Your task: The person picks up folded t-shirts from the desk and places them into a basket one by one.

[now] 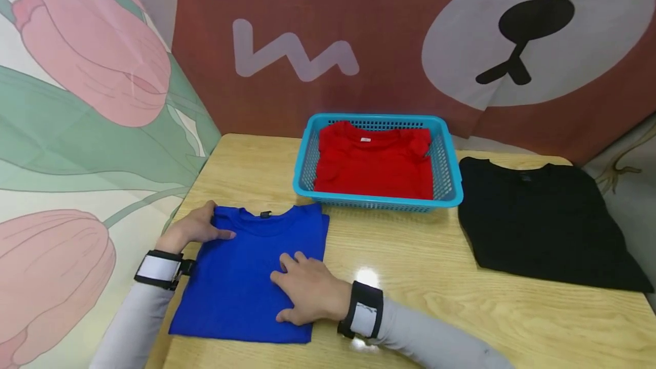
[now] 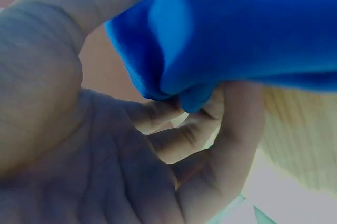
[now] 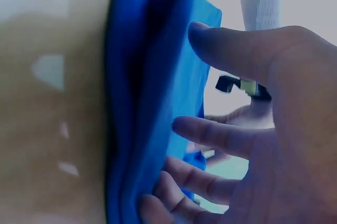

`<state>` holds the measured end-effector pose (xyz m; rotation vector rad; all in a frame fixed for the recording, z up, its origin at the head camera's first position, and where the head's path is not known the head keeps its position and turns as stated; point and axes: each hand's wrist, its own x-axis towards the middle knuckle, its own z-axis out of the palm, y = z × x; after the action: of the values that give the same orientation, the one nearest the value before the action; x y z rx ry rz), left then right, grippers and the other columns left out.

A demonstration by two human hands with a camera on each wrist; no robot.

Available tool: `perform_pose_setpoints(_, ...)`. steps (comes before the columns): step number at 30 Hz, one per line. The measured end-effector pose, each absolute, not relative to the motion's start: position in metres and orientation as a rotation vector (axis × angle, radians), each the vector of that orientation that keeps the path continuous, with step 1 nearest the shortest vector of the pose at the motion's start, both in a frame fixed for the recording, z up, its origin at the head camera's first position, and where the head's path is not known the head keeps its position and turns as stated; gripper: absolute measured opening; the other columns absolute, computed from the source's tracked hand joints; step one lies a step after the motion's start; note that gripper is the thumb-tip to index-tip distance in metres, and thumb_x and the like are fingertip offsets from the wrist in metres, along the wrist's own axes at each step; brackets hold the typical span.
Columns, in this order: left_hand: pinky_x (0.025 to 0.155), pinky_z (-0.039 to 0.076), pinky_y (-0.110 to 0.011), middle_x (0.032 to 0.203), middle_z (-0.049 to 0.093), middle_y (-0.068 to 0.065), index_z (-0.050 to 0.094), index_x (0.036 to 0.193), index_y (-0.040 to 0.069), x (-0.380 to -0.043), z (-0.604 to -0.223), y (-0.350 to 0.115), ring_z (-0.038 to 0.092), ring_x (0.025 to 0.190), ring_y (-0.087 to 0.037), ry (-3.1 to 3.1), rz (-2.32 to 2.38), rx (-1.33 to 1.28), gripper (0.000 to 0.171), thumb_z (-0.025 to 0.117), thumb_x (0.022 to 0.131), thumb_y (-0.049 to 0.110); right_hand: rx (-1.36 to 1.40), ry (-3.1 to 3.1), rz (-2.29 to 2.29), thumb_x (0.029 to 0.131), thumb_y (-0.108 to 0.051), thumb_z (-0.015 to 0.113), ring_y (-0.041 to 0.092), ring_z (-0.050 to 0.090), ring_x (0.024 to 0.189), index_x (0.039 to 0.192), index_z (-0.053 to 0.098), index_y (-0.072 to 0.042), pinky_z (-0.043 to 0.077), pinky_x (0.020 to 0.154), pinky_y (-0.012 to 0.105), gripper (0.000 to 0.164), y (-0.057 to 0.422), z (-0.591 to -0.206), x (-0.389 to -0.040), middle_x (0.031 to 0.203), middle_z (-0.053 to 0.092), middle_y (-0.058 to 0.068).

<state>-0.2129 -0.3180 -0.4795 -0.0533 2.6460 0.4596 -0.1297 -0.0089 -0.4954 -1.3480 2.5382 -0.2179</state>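
The left hand (image 1: 197,226) pinched the upper left corner of the blue shirt (image 1: 251,289), its thumb on top and its fingers bent in under the edge. The right hand (image 1: 312,289) was loose and grasped nothing; its fingers were spread, with their tips touching the cloth near the shirt's right edge. The left forearm slanted up from the lower left, while the right one lay nearly level from the lower right, palm down, with its hand pointing left. A dark band (image 1: 159,268) circled the left wrist, and another band (image 1: 365,312) the right. The blue shirt lay flat on the left part of the table (image 1: 410,278), folded into a rough rectangle, its collar at the far end and its layers showing along the right side. Just beyond it stood a basket (image 1: 379,201) holding a red shirt (image 1: 374,161); a black shirt (image 1: 538,221) lay at the right.
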Motion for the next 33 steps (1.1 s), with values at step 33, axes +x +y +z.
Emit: perform_pose_setpoints(33,0.094,0.051,-0.055,0.13,0.052,-0.03,0.039,0.139,-0.002,-0.203,-0.486,-0.22,0.057,0.117,-0.042,2.674,0.368,0.011,0.096,0.077,0.076,0.059,-1.113,2.567,-0.298,0.064,-0.079,0.072,0.043,0.014,0.152,0.152,0.035,-0.039,0.017,0.116,0.07,0.103,0.068,-0.507,-0.142,0.166,0.017,0.005)
